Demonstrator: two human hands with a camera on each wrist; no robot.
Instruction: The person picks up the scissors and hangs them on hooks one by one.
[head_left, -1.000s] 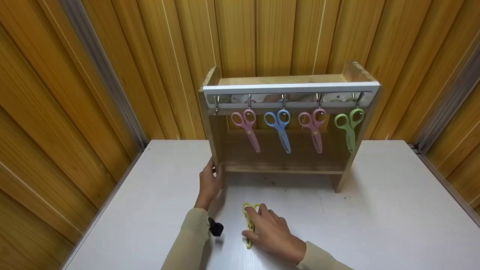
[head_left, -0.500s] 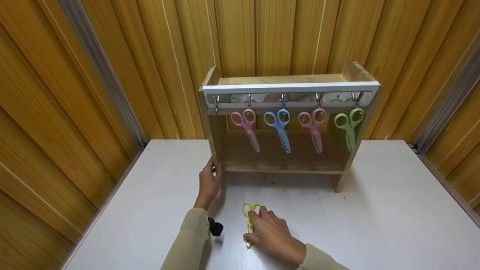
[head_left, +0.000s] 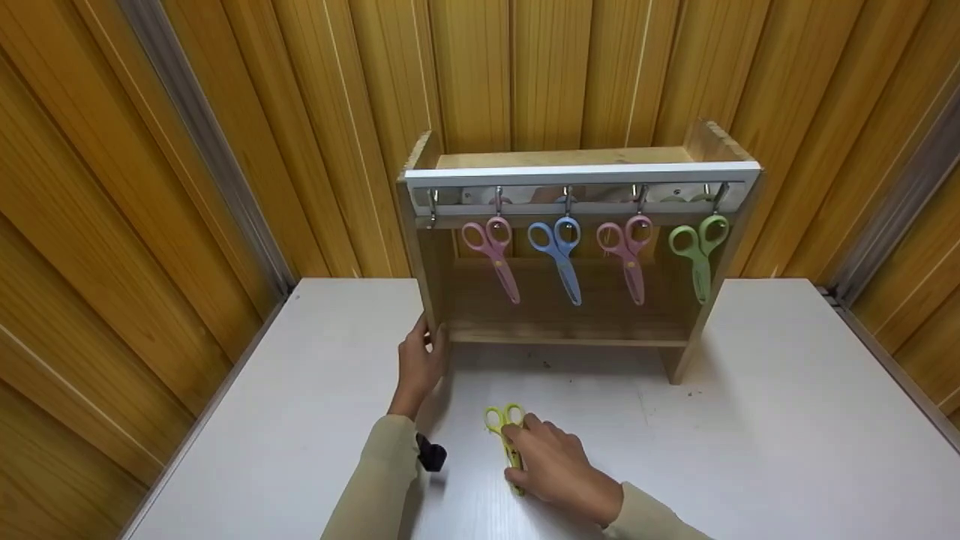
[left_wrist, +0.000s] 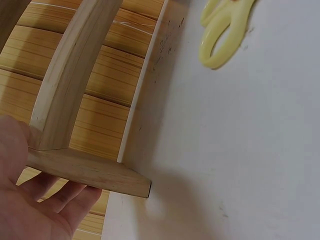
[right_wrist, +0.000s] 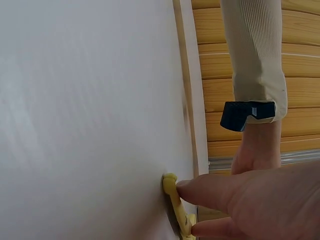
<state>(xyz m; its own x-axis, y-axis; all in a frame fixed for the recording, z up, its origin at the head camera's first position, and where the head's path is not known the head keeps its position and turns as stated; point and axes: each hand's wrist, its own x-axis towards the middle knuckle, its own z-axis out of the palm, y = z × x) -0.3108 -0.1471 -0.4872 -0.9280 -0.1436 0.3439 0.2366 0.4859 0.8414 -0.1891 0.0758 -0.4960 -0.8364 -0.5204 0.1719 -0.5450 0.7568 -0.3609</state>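
Yellow-green scissors [head_left: 495, 418] lie at the front of the white table, handles pointing toward the wooden rack [head_left: 570, 342]. My right hand [head_left: 562, 469] is over them from the right. Its thumb is near the blade tip and its fingers are near the pivot, pinching the scissors, as the right wrist view shows; part of the blades is hidden under the hand. My left hand [head_left: 421, 367] grips the lower left side panel of the rack, fingers behind it. Pink scissors [head_left: 495, 255], blue scissors [head_left: 559, 251], another pink pair [head_left: 630, 251] and green scissors [head_left: 699, 251] hang from the rack's hooks.
A bare hook [head_left: 433, 210] is at the left end of the metal rail [head_left: 480, 178]. Wood-patterned walls [head_left: 540, 75] stand behind and at both sides of the white table [head_left: 315, 390]. A black camera mount [head_left: 431, 454] sits on the left sleeve.
The tip of the yellow-green scissors has swung to the right, and my right hand has shifted slightly right with it. The left hand and the rack have stayed in place.
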